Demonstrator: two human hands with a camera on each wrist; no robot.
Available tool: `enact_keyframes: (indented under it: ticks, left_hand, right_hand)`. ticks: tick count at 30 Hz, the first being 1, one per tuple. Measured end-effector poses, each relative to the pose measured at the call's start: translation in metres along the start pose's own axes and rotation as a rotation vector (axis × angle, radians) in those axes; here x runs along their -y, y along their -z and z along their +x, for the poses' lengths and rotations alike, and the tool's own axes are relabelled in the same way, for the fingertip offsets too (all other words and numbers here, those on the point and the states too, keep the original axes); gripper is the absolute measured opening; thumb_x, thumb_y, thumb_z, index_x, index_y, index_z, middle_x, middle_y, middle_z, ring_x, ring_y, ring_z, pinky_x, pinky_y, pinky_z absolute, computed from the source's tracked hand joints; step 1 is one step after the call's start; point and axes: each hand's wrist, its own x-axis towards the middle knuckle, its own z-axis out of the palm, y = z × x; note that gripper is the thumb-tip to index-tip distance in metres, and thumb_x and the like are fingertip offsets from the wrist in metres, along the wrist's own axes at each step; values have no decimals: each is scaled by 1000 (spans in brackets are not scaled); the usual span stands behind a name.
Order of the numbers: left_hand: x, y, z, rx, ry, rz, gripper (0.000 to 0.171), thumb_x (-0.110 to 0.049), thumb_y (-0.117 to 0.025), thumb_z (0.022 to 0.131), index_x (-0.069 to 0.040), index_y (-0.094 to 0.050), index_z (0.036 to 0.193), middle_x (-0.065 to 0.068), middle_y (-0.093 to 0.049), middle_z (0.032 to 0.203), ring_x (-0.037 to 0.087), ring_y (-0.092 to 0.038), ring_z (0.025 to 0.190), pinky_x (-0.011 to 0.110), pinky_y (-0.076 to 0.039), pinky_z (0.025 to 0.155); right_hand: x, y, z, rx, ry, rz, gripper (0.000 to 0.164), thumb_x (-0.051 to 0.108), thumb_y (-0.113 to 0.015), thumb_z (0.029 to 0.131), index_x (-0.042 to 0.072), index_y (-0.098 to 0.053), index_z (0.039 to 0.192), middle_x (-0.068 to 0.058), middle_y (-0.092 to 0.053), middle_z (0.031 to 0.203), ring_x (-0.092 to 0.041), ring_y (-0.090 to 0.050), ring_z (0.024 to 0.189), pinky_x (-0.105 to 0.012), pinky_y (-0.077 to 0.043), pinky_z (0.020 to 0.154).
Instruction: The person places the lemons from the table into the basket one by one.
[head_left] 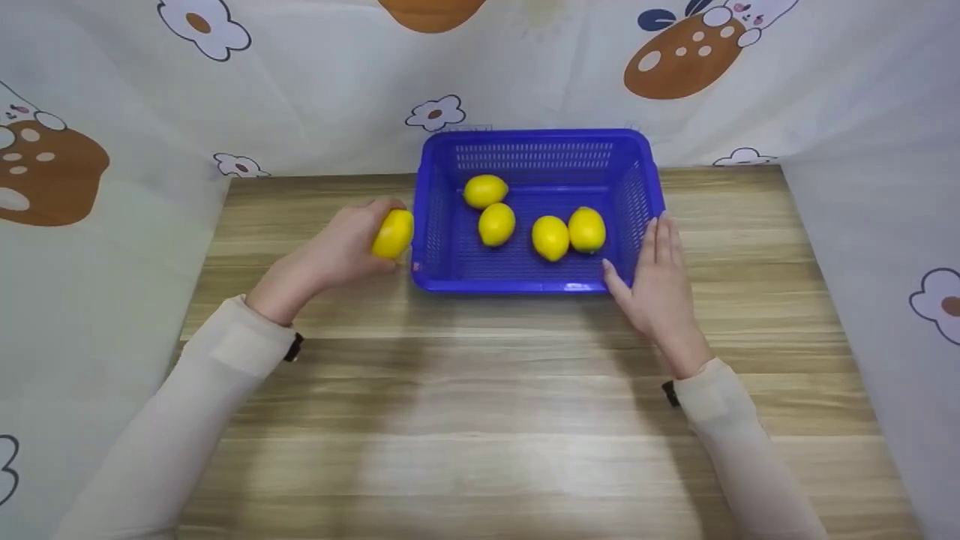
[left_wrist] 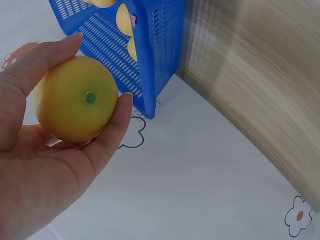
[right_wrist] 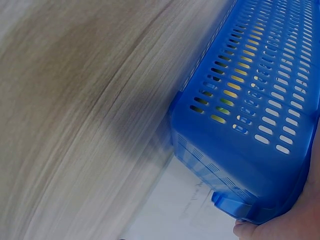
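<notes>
My left hand (head_left: 349, 244) grips a yellow lemon (head_left: 393, 234) just outside the left rim of a blue plastic basket (head_left: 510, 286). In the left wrist view, thumb and fingers curl round this lemon (left_wrist: 75, 102), its green stem spot facing the camera. Inside the basket, two lemons touch at the left, one lemon (head_left: 485, 192) behind another (head_left: 496, 224). A second pair, a lemon (head_left: 550, 238) and its neighbour (head_left: 586, 229), sits side by side at the right. With straight fingers, my right hand (head_left: 664, 296) rests against the basket's right side, thumb near the front rim.
The basket stands at the back of a wood-grain table (head_left: 480, 420), close to a pale patterned cloth (head_left: 322, 82) that rises behind. Similar cloth flanks the table on both sides. In the right wrist view, slots pierce the basket's wall (right_wrist: 280, 110).
</notes>
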Motion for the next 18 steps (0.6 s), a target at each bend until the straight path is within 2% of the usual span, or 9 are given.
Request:
enact_keyframes:
  ticks: [9, 18]
  left_hand:
    - [-9, 4, 11, 17, -29, 16, 65, 2, -79, 81, 10, -52, 140, 30, -61, 130, 43, -58, 115, 56, -52, 100]
    - [-20, 8, 22, 43, -6, 18, 68, -2, -84, 83, 7, -51, 142, 27, -59, 129, 41, -57, 115, 55, -53, 101]
  right_hand:
    - [-1, -1, 1, -15, 5, 15, 94, 47, -50, 105, -19, -13, 159, -40, -7, 169, -49, -7, 161, -54, -7, 133]
    - [0, -1, 0, -11, 11, 10, 94, 47, -49, 105, -20, -12, 159, -40, -6, 169, -50, -8, 160, -55, -7, 133]
